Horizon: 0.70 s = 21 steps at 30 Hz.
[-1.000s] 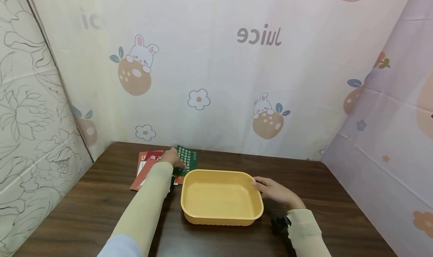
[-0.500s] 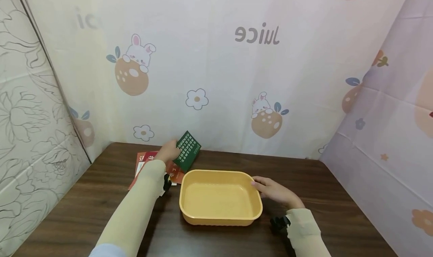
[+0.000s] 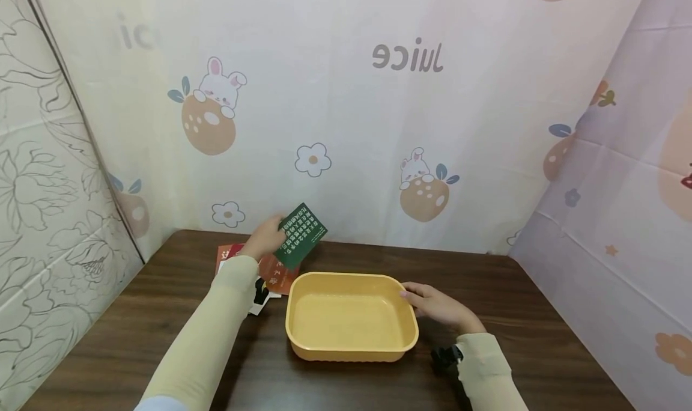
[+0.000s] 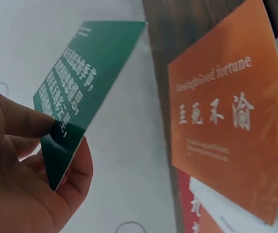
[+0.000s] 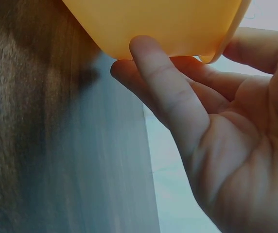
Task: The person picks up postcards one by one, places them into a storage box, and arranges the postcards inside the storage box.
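A green card [image 3: 300,237] with white Chinese writing is tilted in the air above the back of the table. My left hand [image 3: 266,237] pinches it by one edge, thumb on the printed face and fingers behind, as the left wrist view shows. Just beyond the card, an orange card [image 4: 226,116] lettered "Blessing Good fortune" tops a loose pile. To the right stands a yellow plastic basin [image 3: 351,348] with nothing in it. My right hand [image 3: 440,306] holds its right end, the thumb at the rim and the fingers against the outer wall [image 5: 178,24].
Partly hidden by the left forearm, red and white cards [image 3: 224,252] lie on the dark wooden table [image 3: 513,327]. A printed curtain [image 3: 346,98] rises directly behind the table's back edge, and more cloth hangs on both sides.
The left hand has lifted the green card off the pile and turned it, uncovering the orange card beneath. The right hand keeps its hold on the basin, which has stayed in place.
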Each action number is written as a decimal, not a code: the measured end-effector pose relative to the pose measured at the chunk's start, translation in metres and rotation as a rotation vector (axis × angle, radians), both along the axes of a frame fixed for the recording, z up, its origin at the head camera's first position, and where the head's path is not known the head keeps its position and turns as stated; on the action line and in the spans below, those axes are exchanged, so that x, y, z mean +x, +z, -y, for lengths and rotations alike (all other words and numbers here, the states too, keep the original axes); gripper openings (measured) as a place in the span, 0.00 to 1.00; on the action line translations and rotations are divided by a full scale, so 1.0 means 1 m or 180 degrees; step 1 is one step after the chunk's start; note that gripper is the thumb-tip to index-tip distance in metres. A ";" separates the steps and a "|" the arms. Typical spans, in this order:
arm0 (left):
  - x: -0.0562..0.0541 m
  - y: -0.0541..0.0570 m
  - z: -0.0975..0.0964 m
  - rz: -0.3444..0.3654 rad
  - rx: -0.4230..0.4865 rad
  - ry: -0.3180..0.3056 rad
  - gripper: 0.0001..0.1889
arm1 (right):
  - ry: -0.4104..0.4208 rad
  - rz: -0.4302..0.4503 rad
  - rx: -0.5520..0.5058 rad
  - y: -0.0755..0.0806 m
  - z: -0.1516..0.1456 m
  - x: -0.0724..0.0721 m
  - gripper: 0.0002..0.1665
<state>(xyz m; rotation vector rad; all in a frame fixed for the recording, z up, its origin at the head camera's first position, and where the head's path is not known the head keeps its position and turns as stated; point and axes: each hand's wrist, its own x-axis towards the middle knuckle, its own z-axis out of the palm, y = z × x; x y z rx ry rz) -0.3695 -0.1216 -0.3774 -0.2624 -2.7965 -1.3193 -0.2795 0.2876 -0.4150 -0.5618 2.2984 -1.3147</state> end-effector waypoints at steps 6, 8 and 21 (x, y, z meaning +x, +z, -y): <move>0.008 0.012 -0.005 -0.0144 0.0099 -0.0079 0.24 | -0.0034 -0.0077 0.0064 0.001 -0.001 -0.001 0.32; 0.010 0.016 -0.007 -0.0259 0.0030 -0.0114 0.24 | -0.0040 -0.0092 0.0078 0.000 -0.001 -0.001 0.32; 0.041 0.042 -0.027 -0.0574 -0.0157 -0.0569 0.22 | -0.0024 -0.0041 0.0027 -0.006 -0.004 -0.004 0.33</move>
